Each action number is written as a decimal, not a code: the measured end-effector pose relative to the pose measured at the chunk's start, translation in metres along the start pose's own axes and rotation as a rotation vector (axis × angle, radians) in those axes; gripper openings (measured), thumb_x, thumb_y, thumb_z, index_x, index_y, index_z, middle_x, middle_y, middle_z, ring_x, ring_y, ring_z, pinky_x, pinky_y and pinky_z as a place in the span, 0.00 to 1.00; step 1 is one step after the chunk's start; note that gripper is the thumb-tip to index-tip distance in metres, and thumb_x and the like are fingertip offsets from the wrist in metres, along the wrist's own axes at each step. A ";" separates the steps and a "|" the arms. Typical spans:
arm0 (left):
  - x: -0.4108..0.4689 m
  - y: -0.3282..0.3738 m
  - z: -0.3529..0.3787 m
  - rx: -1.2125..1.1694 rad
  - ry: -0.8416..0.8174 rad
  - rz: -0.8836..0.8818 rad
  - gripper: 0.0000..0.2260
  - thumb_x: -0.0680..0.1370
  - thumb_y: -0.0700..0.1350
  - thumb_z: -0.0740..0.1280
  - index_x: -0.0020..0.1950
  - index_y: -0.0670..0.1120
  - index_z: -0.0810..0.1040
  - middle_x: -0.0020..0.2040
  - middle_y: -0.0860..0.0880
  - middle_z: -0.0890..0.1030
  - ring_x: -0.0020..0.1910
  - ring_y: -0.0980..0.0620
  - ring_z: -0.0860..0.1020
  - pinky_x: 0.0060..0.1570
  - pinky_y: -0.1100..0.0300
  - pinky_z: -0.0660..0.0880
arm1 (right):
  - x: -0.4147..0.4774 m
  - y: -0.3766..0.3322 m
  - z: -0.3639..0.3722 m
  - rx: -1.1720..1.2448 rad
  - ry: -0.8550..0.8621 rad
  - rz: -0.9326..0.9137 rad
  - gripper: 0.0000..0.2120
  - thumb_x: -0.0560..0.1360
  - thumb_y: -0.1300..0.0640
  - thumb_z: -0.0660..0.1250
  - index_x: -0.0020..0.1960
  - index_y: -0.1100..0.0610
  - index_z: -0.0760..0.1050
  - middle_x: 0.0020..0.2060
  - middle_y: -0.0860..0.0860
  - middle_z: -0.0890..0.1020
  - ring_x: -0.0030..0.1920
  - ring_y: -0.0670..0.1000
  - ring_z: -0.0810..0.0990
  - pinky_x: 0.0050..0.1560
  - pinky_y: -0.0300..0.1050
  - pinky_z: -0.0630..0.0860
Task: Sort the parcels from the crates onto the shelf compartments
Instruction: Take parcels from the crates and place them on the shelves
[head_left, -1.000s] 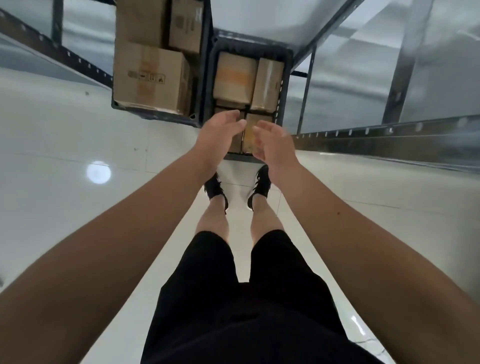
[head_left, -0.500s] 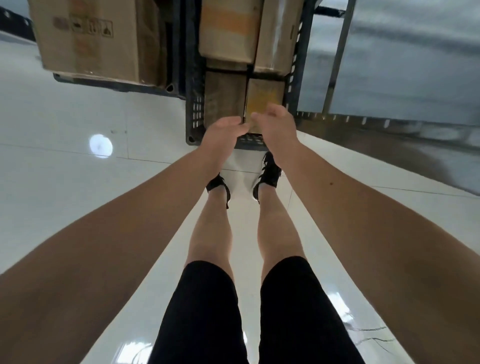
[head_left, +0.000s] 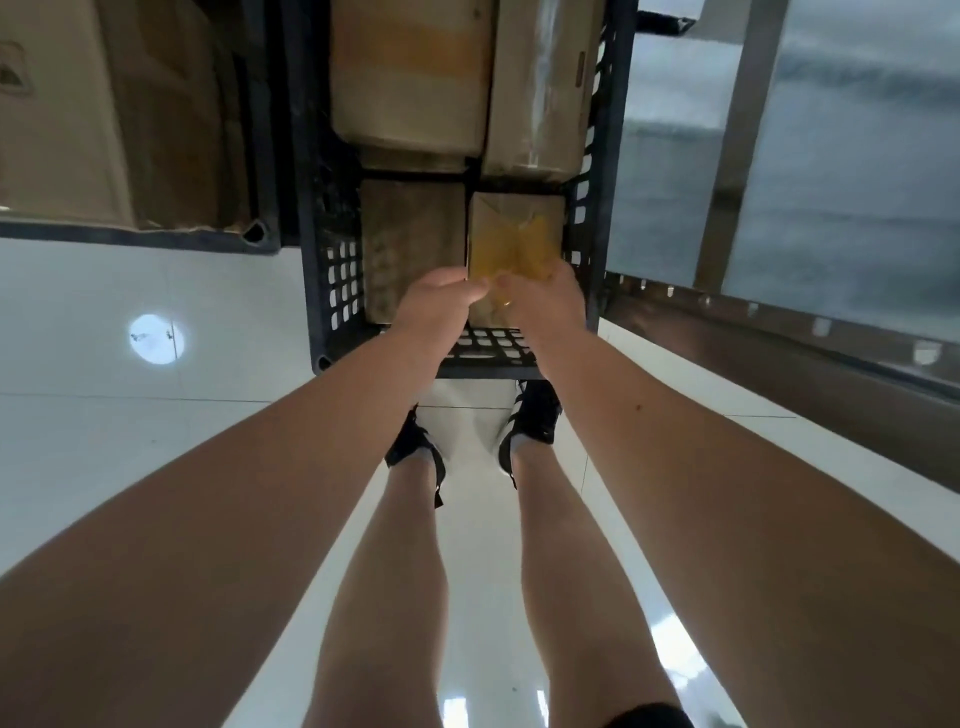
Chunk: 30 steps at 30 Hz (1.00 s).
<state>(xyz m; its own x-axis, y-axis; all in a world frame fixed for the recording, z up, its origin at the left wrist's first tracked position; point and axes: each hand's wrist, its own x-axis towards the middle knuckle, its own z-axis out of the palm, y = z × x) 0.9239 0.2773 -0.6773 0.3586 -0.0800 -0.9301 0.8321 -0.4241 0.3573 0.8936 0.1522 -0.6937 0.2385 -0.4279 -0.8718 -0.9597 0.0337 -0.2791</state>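
1. Centrally, at twelve o'clock from the feet, the black crate (head_left: 332, 234) stands on the floor. The taped parcel (head_left: 519, 236), a small carton crossed with yellow tape, lies in the crate's five o'clock quarter.
2. A plain brown parcel (head_left: 413, 244) lies just beside it at nine o'clock, and two larger parcels (head_left: 410, 78) lie at twelve o'clock, so clearance is tight.
3. Handling (judged): the carton looks stiff and probably light. The glossy tape may be slippery, so bare cardboard at the near corners and side faces is the better hold. The lift should go straight up, clear of its neighbours.
4. Pose: both arms reach down, nearly straight, and converge on the carton's six o'clock edge.
5. The left hand (head_left: 439, 306) has its fingers curled together at the near-left corner, and the thumb tip meets the edge.
6. The right hand (head_left: 550, 301) curls over the near-right corner. How far under the carton its fingers reach is hidden.
7. The shelf frame (head_left: 779, 322) runs at two to three o'clock, well apart from the hands.
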 end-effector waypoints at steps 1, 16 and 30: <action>0.007 -0.001 0.001 0.003 0.006 -0.002 0.23 0.82 0.52 0.70 0.77 0.52 0.73 0.71 0.51 0.77 0.70 0.49 0.75 0.73 0.45 0.72 | 0.005 0.000 0.005 0.001 0.029 0.001 0.33 0.75 0.49 0.74 0.77 0.49 0.66 0.57 0.47 0.79 0.49 0.47 0.79 0.42 0.43 0.75; 0.081 -0.021 0.019 -0.261 -0.103 -0.098 0.47 0.68 0.61 0.76 0.84 0.54 0.62 0.79 0.47 0.71 0.76 0.43 0.72 0.76 0.40 0.67 | 0.065 0.011 0.040 -0.051 0.213 0.054 0.47 0.73 0.50 0.76 0.85 0.50 0.55 0.79 0.54 0.66 0.73 0.62 0.73 0.66 0.64 0.79; 0.033 -0.020 -0.002 -0.256 0.007 0.006 0.16 0.82 0.52 0.70 0.69 0.54 0.77 0.61 0.55 0.83 0.62 0.51 0.79 0.59 0.52 0.75 | 0.015 -0.002 0.027 -0.171 0.161 -0.054 0.35 0.73 0.47 0.72 0.77 0.51 0.66 0.71 0.54 0.66 0.69 0.59 0.70 0.69 0.63 0.73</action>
<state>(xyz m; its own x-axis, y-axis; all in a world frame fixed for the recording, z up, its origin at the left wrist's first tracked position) 0.9199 0.2852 -0.7150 0.3658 -0.0756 -0.9276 0.9097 -0.1815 0.3736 0.9037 0.1698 -0.7173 0.2769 -0.5639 -0.7780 -0.9606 -0.1412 -0.2395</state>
